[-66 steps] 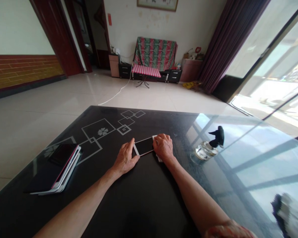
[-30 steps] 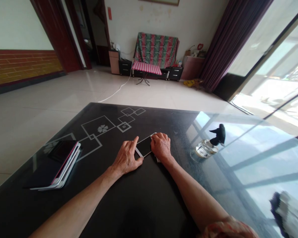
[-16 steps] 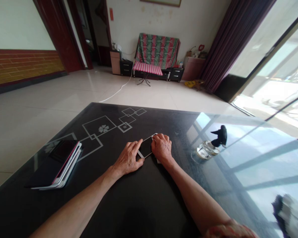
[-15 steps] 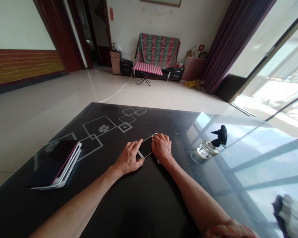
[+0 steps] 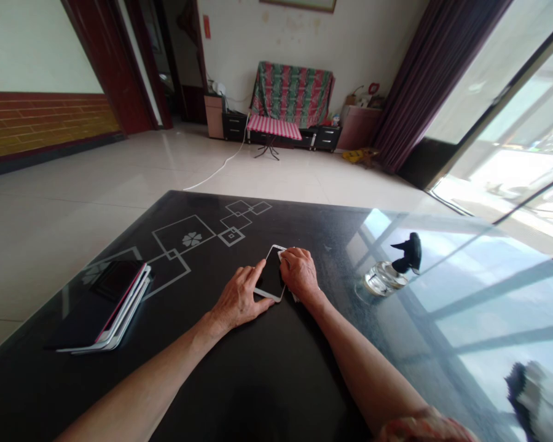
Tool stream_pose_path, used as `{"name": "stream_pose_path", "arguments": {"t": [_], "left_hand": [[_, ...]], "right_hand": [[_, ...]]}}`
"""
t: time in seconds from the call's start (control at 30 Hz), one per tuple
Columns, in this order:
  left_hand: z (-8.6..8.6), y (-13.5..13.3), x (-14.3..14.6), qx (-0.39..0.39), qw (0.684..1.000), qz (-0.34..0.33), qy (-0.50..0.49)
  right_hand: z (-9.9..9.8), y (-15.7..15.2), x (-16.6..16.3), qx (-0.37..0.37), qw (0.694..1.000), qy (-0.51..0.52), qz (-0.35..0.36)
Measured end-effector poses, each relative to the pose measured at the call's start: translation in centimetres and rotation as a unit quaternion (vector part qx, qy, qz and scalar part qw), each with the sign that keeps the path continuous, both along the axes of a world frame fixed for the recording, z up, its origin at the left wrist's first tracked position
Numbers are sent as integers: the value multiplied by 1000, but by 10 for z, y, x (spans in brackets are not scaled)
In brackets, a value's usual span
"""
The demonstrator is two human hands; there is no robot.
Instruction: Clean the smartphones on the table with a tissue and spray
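Black glass tabletop (image 5: 267, 368), two bare hands meeting on a smartphone (image 5: 271, 279)

Left hand (image 5: 239, 301) lies flat and loosely spread. Its forefinger runs along the phone's left edge and its thumb sits at the near corner, likely to pin the phone against sliding on the slick glass. Right hand (image 5: 300, 275) is curled down at the phone's 3 o'clock edge, bunching a white cloth (image 5: 295, 299) of which only slivers show. The phone lies face up with its dark screen tilted toward 12 o'clock, between the two hands at the middle of the tabletop. Well out at 3 o'clock a small clear spray bottle (image 5: 382, 279) with a black trigger stands within the right arm's reach. At 8 o'clock a stack of cased tablets (image 5: 110, 307) lies apart from the hands. At 4 o'clock, by the near edge, lies a dark-and-white rag (image 5: 534, 396).
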State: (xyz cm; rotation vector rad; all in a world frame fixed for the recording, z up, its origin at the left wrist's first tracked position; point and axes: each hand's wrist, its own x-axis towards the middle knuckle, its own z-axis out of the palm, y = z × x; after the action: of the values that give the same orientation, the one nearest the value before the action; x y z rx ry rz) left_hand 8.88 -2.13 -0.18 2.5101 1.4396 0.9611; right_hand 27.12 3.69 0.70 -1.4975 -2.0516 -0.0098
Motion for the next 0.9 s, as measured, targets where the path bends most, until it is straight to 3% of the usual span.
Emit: {"name": "stream_pose_path", "arguments": {"t": [0.17,0.4,0.63,0.9], "left_hand": [[4,0,-1,-21,999,-26,-12],[1,2,-1,-31,999,-9,-28],[-1,3,-2,-53,998,-5,-45],[-3,6,-2,-48,998,-11,-31]], "right_hand": [[4,-3,0,-6,1000,-13,-12],[10,-20,-16,-28,995,-56,76],[16,-13,-10,-32,994,-98,27],[10,-19,-13,-29,991,-34,123]]}}
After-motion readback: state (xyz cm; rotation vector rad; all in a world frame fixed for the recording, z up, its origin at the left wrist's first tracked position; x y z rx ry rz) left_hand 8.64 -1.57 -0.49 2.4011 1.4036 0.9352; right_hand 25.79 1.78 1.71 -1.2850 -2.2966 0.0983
